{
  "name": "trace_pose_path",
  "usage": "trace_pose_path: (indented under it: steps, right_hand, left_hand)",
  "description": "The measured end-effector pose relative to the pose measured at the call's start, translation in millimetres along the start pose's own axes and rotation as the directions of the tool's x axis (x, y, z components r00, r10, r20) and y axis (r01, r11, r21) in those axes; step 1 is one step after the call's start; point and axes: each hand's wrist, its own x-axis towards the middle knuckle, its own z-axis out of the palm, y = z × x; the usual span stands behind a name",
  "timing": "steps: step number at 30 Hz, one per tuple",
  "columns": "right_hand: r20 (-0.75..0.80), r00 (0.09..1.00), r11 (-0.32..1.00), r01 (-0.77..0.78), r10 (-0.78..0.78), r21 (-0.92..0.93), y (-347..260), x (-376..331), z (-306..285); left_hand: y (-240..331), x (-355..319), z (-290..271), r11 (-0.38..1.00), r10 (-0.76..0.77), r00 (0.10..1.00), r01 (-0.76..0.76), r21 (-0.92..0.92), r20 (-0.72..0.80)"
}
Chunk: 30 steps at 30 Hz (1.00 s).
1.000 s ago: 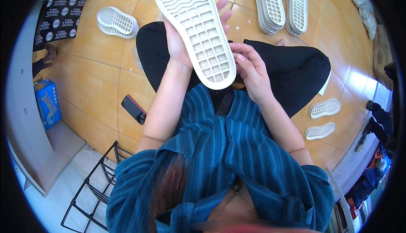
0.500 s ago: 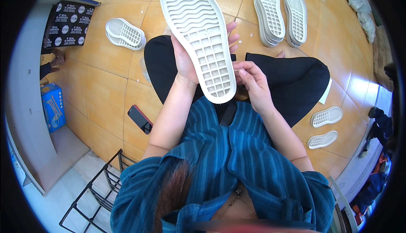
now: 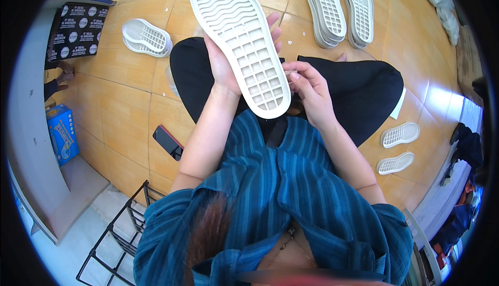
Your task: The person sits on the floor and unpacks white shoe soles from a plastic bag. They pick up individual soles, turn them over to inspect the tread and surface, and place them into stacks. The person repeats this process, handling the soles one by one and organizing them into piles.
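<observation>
A large white shoe sole [image 3: 240,42] lies tilted across my left hand [image 3: 222,71], its ribbed and gridded face turned up. The thumb side and fingertips of that hand show at either edge of the sole; the palm is hidden behind it. Close by the sole's right edge, over my lap, my right hand [image 3: 312,91] has its thumb and fingers pinched together. Whatever sits in that pinch, if anything, is too small to name.
Stacked white soles [image 3: 326,10] stand ahead, with another pair [image 3: 358,10] beside them. A smaller stack [image 3: 147,37] lies left. Two small soles [image 3: 400,134] rest right. A phone [image 3: 167,141], black metal rack [image 3: 117,234] and blue box [image 3: 63,132] are left.
The view has shifted slightly, so the floor items sit a little further left and up. Both hands keep nearly the same pose around the sole.
</observation>
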Motion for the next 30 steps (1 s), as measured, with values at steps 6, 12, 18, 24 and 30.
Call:
trace_pose_path:
  steps: [6, 12, 18, 24, 30]
  right_hand:
    - [0.074, 0.969, 0.964, 0.242, -0.234, -0.111, 7, 1, 9]
    - [0.099, 0.949, 0.92, 0.314, -0.299, -0.235, 9, 0, 24]
    - [0.143, 0.954, 0.863, 0.299, -0.263, -0.407, 7, 4, 29]
    - [0.096, 0.979, 0.975, 0.19, -0.179, -0.117, 2, 18, 3]
    - [-0.142, 0.845, 0.662, 0.289, -0.516, -0.692, -56, 67, -89]
  left_hand:
    - [-1, 0, 1, 0.996, 0.004, 0.999, -0.007, 0.085, 0.037]
    - [-3, -1, 5, 0.994, -0.004, 0.998, 0.011, 0.107, -0.063]
    - [-6, -1, -3, 0.972, 0.106, 0.985, -0.073, 0.225, -0.139]
    - [22, -16, -17, 0.663, 0.388, 0.818, 0.073, 0.745, -0.425]
    - [97, -68, -30, 0.227, 0.749, 0.647, -0.052, 0.973, -0.14]
